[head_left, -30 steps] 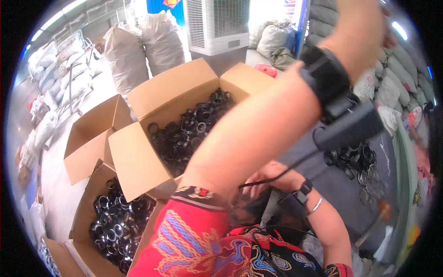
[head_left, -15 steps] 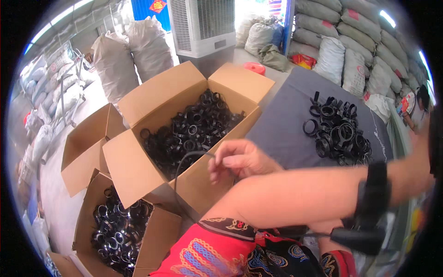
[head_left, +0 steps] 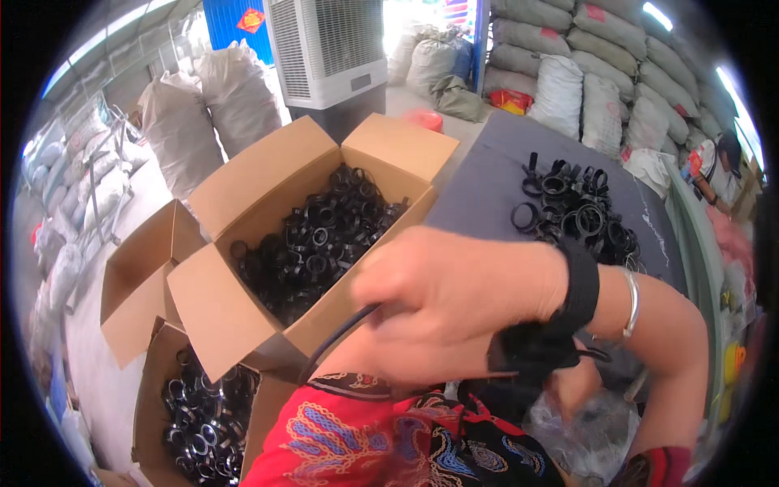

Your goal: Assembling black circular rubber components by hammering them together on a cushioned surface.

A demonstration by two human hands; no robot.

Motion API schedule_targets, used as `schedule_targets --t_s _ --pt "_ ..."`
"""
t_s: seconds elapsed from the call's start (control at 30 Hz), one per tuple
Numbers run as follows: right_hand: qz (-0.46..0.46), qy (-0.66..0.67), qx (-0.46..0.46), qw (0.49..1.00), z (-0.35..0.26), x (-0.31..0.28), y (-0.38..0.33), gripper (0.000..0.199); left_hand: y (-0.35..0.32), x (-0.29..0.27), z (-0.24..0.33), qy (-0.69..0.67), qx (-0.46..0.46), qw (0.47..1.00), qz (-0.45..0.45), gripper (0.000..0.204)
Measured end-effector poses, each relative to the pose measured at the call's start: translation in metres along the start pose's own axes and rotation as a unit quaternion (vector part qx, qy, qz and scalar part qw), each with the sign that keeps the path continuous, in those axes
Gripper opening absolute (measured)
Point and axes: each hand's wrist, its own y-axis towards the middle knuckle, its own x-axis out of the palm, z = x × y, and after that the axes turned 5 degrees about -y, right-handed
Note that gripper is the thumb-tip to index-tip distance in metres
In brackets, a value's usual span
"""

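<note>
My right hand (head_left: 422, 280), with a black strap and a silver bracelet on its arm, reaches across in front of me. Its fingers are closed around a thin black cable (head_left: 337, 334), which runs down toward my red left sleeve (head_left: 324, 430). Below it my left forearm (head_left: 438, 357) crosses to the right, with a black strapped device (head_left: 527, 353) at its wrist. Blurred and partly hidden, my left hand (head_left: 574, 385) is beside a clear plastic bag (head_left: 592, 430) near my lap; its fingers cannot be made out.
An open carton (head_left: 207, 300) of black ring-shaped clamps (head_left: 324, 235) stands ahead, with another carton (head_left: 150, 406) of rings lower left. More black rings (head_left: 572, 203) lie on a grey surface (head_left: 479, 187). Stacked sacks (head_left: 527, 36), an air cooler (head_left: 329, 49) and a person (head_left: 718, 174) are farther off.
My left arm has come down from its raised position at the right, its hand now low near the plastic bag. My right hand has come nearer, over the left forearm, still gripping the cable.
</note>
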Motion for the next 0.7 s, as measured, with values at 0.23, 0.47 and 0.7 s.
schedule_targets --t_s 0.23,0.47,0.7 --pt "0.000 0.020 -0.123 0.992 -0.089 0.054 0.049 0.012 -0.087 0.002 0.120 -0.128 -0.728 0.551 0.388 0.026" --pt "-0.001 0.073 -0.159 0.985 -0.119 0.049 0.061 0.019 -0.085 0.030 0.177 -0.165 -0.695 0.565 0.413 0.026" --pt "0.039 0.124 -0.159 0.979 -0.150 0.034 0.036 0.016 -0.118 0.079 0.203 -0.021 -0.820 0.477 0.317 0.031"
